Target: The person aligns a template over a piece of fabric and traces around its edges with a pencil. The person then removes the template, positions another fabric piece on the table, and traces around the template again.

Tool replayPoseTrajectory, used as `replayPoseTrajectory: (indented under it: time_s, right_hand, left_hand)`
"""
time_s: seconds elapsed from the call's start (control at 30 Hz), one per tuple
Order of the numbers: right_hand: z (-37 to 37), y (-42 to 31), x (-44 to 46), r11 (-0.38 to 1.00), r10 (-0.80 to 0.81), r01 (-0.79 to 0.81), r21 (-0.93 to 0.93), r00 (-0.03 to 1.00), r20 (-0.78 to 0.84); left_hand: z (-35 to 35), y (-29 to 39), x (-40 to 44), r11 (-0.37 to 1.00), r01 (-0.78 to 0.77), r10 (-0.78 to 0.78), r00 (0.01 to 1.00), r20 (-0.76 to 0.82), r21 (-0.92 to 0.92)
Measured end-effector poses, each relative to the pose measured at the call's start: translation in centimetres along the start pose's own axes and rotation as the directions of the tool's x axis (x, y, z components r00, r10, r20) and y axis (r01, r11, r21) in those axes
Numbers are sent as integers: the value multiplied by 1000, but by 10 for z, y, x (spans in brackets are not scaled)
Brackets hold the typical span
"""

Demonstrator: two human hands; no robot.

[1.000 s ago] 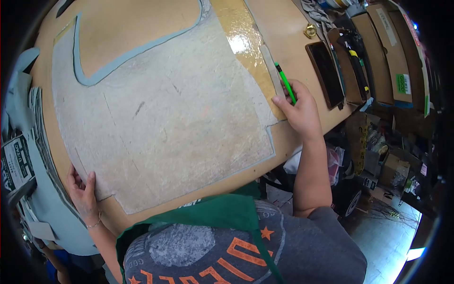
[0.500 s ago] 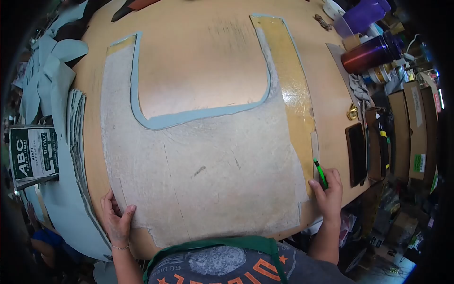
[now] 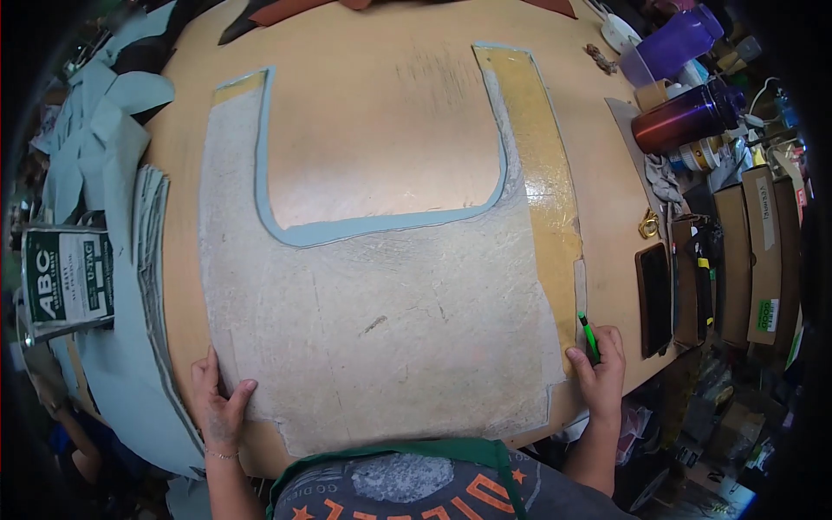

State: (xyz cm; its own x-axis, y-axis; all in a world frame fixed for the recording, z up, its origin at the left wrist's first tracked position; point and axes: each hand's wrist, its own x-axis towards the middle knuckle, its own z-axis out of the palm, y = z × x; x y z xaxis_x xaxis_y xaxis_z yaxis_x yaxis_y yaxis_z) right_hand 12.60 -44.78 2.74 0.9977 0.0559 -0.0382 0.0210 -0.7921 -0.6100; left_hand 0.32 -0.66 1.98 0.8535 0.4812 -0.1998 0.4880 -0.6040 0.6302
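In the head view, I see the U-shaped sheet (image 3: 433, 286) flat on the table (image 3: 373, 139). At its near left edge, the left hand (image 3: 223, 400) spreads its thumb; whether it pinches, I can't tell. Well apart, the right hand (image 3: 602, 373) clasps a green pencil (image 3: 590, 336) at the sheet's right edge.

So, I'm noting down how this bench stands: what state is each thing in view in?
Large notched sheet: spread out on the tabletop
Green writing tool: held, black end up
Right hand: closed around the green writing tool
Left hand: thumb and fingers apart, at the sheet's edge
Phone: lying down, dark
Light-blue sheets: stacked
Metallic bottle: capped
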Motion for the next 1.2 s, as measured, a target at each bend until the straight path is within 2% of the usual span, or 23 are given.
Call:
replayPoseTrajectory:
  time_s: [0.03,0.13,0.2,0.27,0.37,0.47,0.6,0.63,0.7,0.8,0.9,1.0,1.2]
  right_hand:
    - [-2,-1,0,1000,-3,3,-15,1000,1]
    - [-1,-3,2,1000,-29,30,-10,999,14]
    - [0,5,2,999,-35,35,14,999,13]
    - [1,4,2,999,-35,34,37,999,14]
    - [0,10,3,999,13,-15,52,999,35]
    - [4,33,6,997,-74,74,-39,997,13]
    - [4,48,12,990,-69,56,132,993,96]
    - [5,52,13,986,-136,128,106,988,74]
    - [3,54,15,987,-155,150,63,984,88]
    - [0,51,14,987,-158,154,38,981,116]
    - [-2,51,15,992,-127,128,6,981,149]
    - [-2,53,16,990,-135,140,-28,982,133]
    - [-2,47,13,981,-171,180,-77,979,109]
  left_hand:
    - [-2,5,0,1000,29,-29,1000,11,4]
    - [1,-6,0,995,-99,99,995,-10,9]
    - [-3,3,0,983,-135,134,991,13,121]
    - [-1,0,-2,979,-159,163,986,-23,127]
    - [0,1,-4,990,-115,118,992,-37,75]
    - [-1,-6,-4,990,-133,135,990,-40,51]
    - [-3,-14,-1,977,-206,207,978,-9,54]
    - [-1,-18,0,975,-214,216,976,-19,62]
    - [2,-24,3,966,-243,246,968,-37,84]
    - [0,-20,4,979,-189,190,982,-9,77]
    - [1,-23,5,952,-242,249,968,-17,186]
    - [-3,-18,2,926,-223,234,972,0,305]
    - [0,-24,4,951,-236,252,966,-55,202]
